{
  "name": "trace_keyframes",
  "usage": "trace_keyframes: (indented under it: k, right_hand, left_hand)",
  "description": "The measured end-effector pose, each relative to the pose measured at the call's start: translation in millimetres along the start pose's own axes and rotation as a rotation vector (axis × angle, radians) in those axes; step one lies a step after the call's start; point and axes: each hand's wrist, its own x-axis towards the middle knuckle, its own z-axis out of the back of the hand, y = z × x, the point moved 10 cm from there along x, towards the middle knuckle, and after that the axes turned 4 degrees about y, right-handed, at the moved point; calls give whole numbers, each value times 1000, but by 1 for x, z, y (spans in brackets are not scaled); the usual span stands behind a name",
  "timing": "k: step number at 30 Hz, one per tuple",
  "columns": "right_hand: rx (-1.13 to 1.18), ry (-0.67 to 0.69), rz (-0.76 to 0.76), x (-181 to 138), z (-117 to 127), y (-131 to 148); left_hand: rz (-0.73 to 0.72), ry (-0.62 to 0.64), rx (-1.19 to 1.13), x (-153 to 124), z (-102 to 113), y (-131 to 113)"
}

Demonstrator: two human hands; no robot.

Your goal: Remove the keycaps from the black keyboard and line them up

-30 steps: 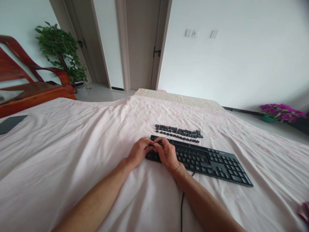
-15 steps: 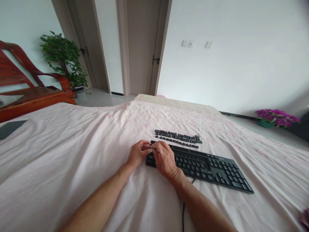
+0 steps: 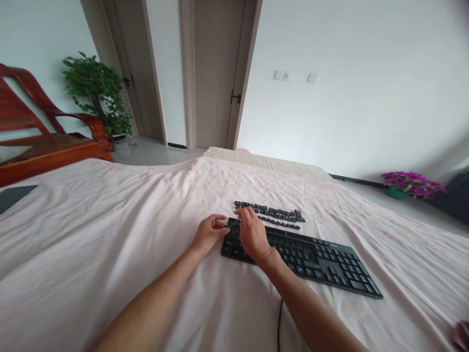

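A black keyboard (image 3: 331,268) lies on the bed, with bare patches where keycaps are off. My left hand (image 3: 209,235) is at its upper left corner, thumb and fingertips closed around a small, thin dark piece too small to name. My right hand (image 3: 253,234) reaches over the left part of the keyboard, its bent fingertips at the left end of the loose black keycaps (image 3: 282,213). These keycaps lie in rows just behind the keyboard. Whatever is between my right fingertips is hidden, and the thumb is mostly out of sight.
A pale pink flowered sheet (image 3: 154,215) with folds covers the bed. The keyboard cable (image 3: 280,322) runs toward me beside my right forearm. A dark flat object (image 3: 16,197) lies at the left edge. Beyond stand a wooden chair (image 3: 54,142), a leafy plant (image 3: 93,88) and purple flowers (image 3: 412,183).
My right hand has left my left fingertips and moved slightly up and to the right, onto the loose keycaps. My left hand stays at the keyboard's corner. The view has tilted slightly.
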Motion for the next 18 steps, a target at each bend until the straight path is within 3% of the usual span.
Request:
trace_keyframes:
  k: [7, 12, 18]
  right_hand:
    - [-61, 292, -25, 4, -13, -14]
    - [-2, 330, -98, 23, -18, -42]
    - [-54, 266, -384, 75, -19, -116]
  left_hand:
    - [-111, 19, 12, 2, -8, -13]
    - [-128, -13, 58, 3, -8, -12]
    - [-162, -64, 247, 5, -3, -14]
